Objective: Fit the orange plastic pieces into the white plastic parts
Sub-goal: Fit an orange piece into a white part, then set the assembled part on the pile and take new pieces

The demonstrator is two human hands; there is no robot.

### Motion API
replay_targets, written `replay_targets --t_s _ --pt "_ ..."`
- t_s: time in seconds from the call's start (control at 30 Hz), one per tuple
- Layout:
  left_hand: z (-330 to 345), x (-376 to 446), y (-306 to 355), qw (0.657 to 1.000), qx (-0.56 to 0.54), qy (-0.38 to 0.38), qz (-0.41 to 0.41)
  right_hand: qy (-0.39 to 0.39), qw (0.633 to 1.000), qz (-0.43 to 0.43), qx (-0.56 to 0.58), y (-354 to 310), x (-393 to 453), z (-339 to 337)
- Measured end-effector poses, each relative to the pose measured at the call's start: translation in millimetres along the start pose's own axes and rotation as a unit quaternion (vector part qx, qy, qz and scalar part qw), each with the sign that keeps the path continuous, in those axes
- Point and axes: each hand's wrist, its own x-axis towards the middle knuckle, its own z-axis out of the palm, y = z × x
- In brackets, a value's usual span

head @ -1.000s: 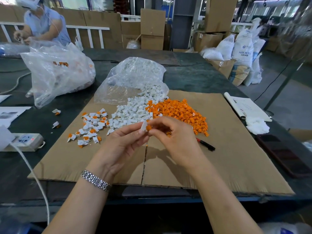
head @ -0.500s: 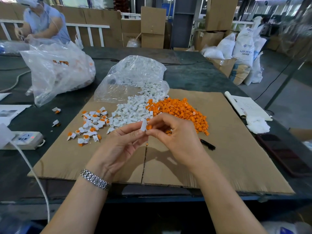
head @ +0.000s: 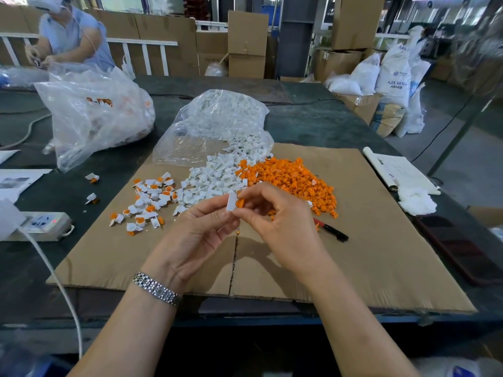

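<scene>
Left hand pinches a white part, right hand pinches an orange piece against it; skewed, it could jam or pop loose.

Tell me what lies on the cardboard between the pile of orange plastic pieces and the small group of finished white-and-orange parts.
In the head view, the heap of loose white plastic parts lies between the orange pile and the finished group.

A factory packing floor: stacked cardboard cartons, resin sacks, bagged plastic parts on a workbench
</scene>
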Motion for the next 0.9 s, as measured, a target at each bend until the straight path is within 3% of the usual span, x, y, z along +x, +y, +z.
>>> replay_targets --t_s 0.23,0.5,0.73,0.9 --pt "3 -2 2 1.0 -0.001 0.004 -0.001 -0.014 0.998 -0.029 -0.048 -1 4 -3" --pt "8 -4 -1 0.999 -0.042 -0.019 0.002 0.021 0.998 -0.03 -0.042 3 2 4" --pt "13 -7 7 0.997 0.07 0.035 0.008 0.011 0.99 -0.074 -0.117 4 2 -1" --pt "16 -9 18 0.991 0.114 0.076 0.004 -0.011 0.996 -0.053 -0.072 3 -1 -5"
